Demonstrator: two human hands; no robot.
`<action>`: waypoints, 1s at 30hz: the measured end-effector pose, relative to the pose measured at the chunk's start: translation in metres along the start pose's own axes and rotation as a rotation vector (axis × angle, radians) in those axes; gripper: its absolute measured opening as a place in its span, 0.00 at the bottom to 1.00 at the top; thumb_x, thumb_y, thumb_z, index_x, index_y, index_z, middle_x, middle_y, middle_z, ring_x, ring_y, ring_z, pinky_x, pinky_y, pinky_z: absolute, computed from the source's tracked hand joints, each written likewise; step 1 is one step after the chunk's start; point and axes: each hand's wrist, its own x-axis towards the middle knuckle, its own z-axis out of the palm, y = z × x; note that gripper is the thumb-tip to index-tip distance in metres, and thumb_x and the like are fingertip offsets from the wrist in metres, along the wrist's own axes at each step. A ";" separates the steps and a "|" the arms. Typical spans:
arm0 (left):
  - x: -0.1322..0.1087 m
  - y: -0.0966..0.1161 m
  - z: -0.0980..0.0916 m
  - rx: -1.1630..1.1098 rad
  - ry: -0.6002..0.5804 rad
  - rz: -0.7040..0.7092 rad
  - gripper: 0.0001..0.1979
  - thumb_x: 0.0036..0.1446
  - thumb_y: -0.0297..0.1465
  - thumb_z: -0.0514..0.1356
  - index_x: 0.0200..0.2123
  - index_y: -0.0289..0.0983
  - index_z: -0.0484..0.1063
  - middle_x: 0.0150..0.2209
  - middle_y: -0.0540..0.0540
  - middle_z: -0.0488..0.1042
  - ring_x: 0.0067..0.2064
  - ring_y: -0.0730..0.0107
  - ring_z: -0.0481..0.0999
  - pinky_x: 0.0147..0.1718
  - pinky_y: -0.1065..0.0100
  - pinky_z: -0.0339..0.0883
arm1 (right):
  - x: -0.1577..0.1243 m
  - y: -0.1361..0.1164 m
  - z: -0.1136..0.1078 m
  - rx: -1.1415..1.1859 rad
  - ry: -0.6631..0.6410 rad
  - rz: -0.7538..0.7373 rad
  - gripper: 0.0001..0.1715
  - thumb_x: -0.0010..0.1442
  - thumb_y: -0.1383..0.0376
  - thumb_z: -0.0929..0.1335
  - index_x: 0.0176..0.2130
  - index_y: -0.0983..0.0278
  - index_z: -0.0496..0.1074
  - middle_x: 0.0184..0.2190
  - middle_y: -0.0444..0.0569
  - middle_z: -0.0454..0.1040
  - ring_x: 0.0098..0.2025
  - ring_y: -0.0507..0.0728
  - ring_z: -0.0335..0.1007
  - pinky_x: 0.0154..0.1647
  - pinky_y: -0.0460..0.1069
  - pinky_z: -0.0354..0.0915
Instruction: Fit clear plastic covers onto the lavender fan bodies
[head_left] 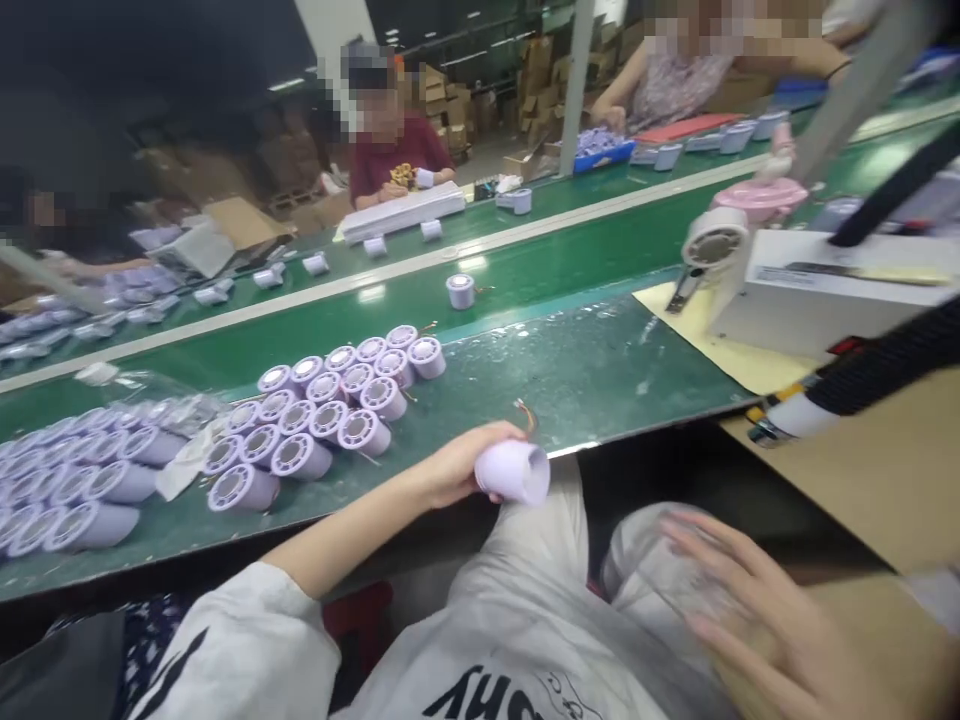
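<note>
Wrapped round a lavender plastic cylinder [514, 472], my left hand [469, 465] holds it over my lap at the bench edge. The cylinder lies on its side, its open end facing right, and a few thin coloured wires [528, 414] stick up behind it. My right hand [757, 610] is at the lower right, blurred by motion, fingers spread and apart from the cylinder. Nothing shows in its grasp. On the bench left of my left hand stand rows of similar lavender cylinders [300, 457] with slotted ring tops.
A single cylinder [460, 291] sits on the green conveyor belt [405, 300]. At right are a white box-shaped device [832, 290], a yellow sheet [697, 330] and a black hose [892, 365]. Co-workers sit across the belt, one in a dark red shirt [405, 150]. More cylinders [90, 480] crowd the left.
</note>
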 end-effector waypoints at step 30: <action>0.020 -0.003 0.105 -0.454 -0.462 0.112 0.29 0.51 0.34 0.68 0.56 0.43 0.67 0.56 0.41 0.69 0.47 0.62 0.76 0.40 0.64 0.74 | -0.001 -0.022 -0.037 0.519 0.091 0.234 0.21 0.58 0.63 0.73 0.51 0.56 0.74 0.59 0.51 0.67 0.59 0.64 0.66 0.61 0.61 0.62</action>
